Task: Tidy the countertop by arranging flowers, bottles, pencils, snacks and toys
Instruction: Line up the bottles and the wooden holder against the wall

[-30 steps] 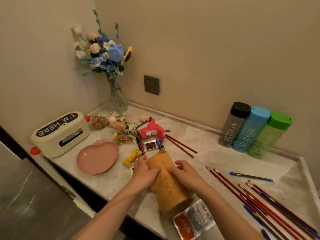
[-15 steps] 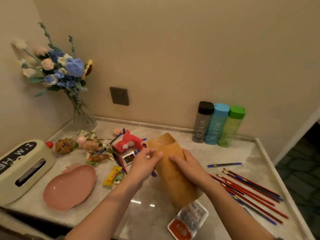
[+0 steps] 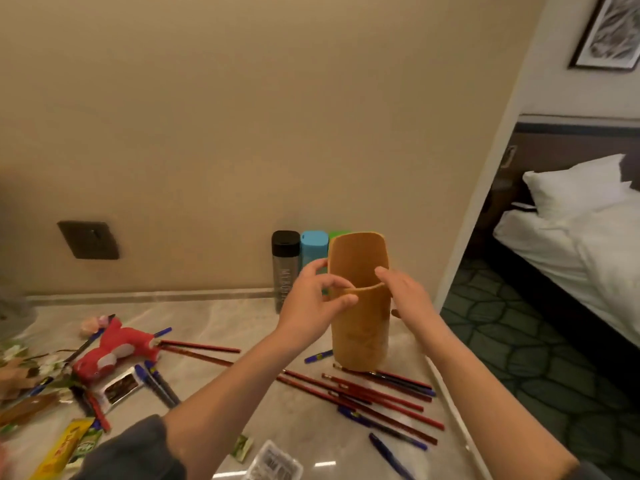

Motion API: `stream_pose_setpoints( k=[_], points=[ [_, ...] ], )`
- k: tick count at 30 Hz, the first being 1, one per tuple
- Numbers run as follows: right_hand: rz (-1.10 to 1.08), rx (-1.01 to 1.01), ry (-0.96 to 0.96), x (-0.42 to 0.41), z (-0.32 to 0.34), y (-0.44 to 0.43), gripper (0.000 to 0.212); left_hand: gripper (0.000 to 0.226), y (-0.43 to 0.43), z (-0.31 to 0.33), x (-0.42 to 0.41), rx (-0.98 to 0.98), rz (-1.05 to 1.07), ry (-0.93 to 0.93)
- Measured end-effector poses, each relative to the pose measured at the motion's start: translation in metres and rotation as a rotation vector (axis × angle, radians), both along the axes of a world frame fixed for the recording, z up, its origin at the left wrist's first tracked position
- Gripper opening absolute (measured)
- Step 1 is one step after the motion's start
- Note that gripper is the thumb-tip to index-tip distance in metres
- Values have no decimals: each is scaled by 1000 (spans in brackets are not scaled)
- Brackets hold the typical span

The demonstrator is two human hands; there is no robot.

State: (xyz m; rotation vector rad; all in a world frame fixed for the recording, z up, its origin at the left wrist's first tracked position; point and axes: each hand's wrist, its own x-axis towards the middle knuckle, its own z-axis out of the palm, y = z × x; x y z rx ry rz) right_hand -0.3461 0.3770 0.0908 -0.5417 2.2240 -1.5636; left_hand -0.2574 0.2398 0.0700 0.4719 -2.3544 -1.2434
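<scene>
A tall tan holder (image 3: 360,327) stands upright near the countertop's right end, its open top facing me. My left hand (image 3: 315,303) pinches its front rim and my right hand (image 3: 405,299) grips its right side. Red pencils (image 3: 374,396) and blue pens (image 3: 388,452) lie scattered around its base. Behind it stand a black bottle (image 3: 285,265) and a blue bottle (image 3: 313,247); a green bottle (image 3: 337,234) is mostly hidden by the holder. A red toy (image 3: 114,351) lies at the left.
Snack packets (image 3: 65,448) and loose flowers (image 3: 20,362) clutter the left front of the marble countertop (image 3: 225,323). A clear packet (image 3: 273,462) lies at the front edge. The counter ends at the right, beside a carpeted floor (image 3: 519,341) and a bed (image 3: 581,230). A wall socket (image 3: 89,240) is at the left.
The holder went from tilted in both hands over the middle of the counter to upright near the right end. My view swung right, so the vase and pink plate left the frame.
</scene>
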Motion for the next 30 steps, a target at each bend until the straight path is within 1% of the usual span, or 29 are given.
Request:
stream_pose_setpoints(
  k=[6,8,12,15,18,21,25,27,30],
  points=[
    [-69,122,59,-56,-6,16,19,13,17,-13,-56,-90,-45,25],
    [-72,175,33,-69,-11,15,24,14,17,-21,-69,-111,-55,26],
    [-72,149,-96,-99,-20,9,37,15,10,-34,-97,-89,-101,18],
    [-82,163,-77,-118,-25,0,42,15,2,-34,-114,-55,-125,10],
    [-101,169,-57,-137,-31,-8,42,20,-5,-31,-129,-19,-118,-8],
    [-129,182,-44,-152,-38,-16,40,31,-14,-35,-140,-27,-87,36],
    [-164,182,-42,-165,-50,-23,38,33,-15,-49,-143,-67,-60,79],
    [-178,167,-36,-168,-52,-26,33,37,-14,-55,-143,-45,-64,33],
    [-191,140,-28,-171,-54,-29,22,33,-14,-68,-148,-17,-79,-137]
  ],
)
